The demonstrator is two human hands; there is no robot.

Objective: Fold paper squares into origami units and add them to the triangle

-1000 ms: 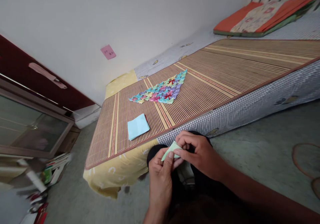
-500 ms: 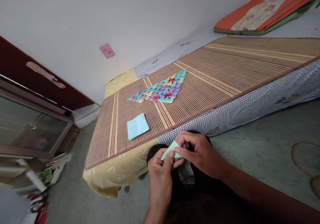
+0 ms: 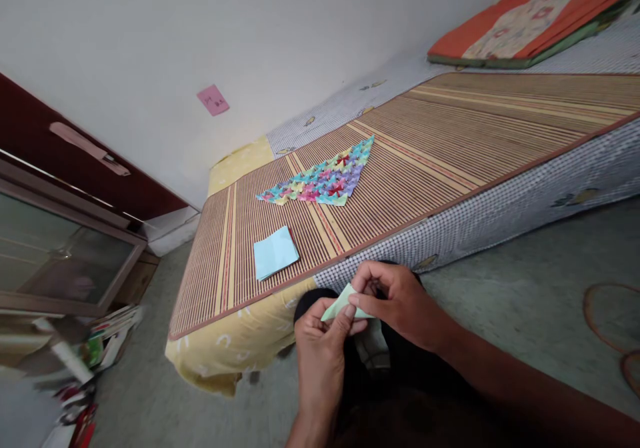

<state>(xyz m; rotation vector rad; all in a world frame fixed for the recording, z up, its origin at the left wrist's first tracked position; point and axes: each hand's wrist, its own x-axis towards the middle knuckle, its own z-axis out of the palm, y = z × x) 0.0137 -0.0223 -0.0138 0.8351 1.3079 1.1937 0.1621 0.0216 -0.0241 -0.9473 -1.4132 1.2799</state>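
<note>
A small folded piece of pale green paper [image 3: 340, 303] is held between both hands above my lap. My left hand [image 3: 323, 338] pinches its near side with the thumb on top. From the right, the thumb and fingers of my right hand [image 3: 393, 298] grip its other edge. Parts of the paper are hidden under the fingers. On the striped bamboo mat [image 3: 410, 148] lies a stack of light blue paper squares [image 3: 275, 255]. Farther back sits a roughly triangular piece of joined, folded paper [image 3: 323, 178] in many colours.
The mat covers a bed with a checked sheet [image 3: 450, 235] and a yellow cloth [image 3: 225, 358] at its corner. An orange folded quilt [image 3: 530, 31] lies at the far right. A glass-fronted cabinet [image 3: 65, 248] and clutter stand at left.
My right hand has shifted slightly on the green paper, and more of the paper's lower right edge shows now. The stack and the coloured piece lie as before.
</note>
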